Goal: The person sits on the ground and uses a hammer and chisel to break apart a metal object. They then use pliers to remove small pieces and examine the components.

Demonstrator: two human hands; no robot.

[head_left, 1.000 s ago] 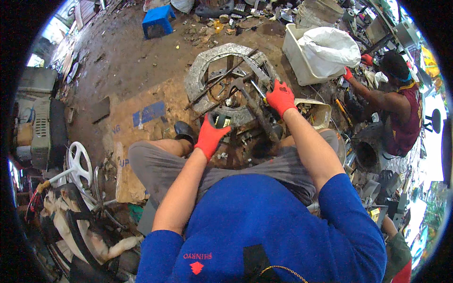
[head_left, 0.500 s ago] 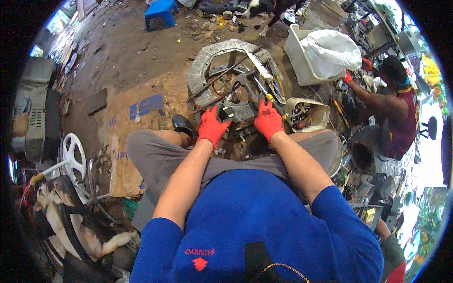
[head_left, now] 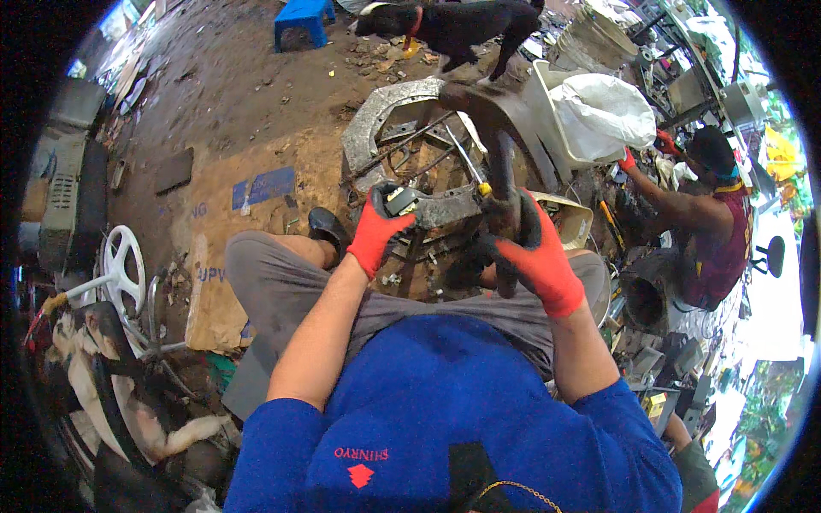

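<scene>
My left hand (head_left: 380,229), in a red glove with dark fingertips, is closed on a small grey block-like part (head_left: 400,203) at the near left of an angular grey metal ring (head_left: 363,120). My right hand (head_left: 540,256), gloved alike, grips the handle of a hammer (head_left: 499,141). Its dark head is raised over the ring's right side and blurred by motion. A slim tool with a yellow-ended handle (head_left: 484,189) leans inside the ring, among metal rods and scraps. The raised hammer hides part of the ring.
Right of the ring stand a white bin (head_left: 547,115) with a white sack and a smaller beige container (head_left: 569,218). Beyond is a co-worker (head_left: 718,205) in red gloves. A black dog (head_left: 462,30) stands ahead; another dog (head_left: 141,402) is lower left. Flattened cardboard (head_left: 256,218) lies left.
My right hand has lifted the hammer out of the ring toward me and to the right. The left hand still holds the small part. The black dog has come further into view.
</scene>
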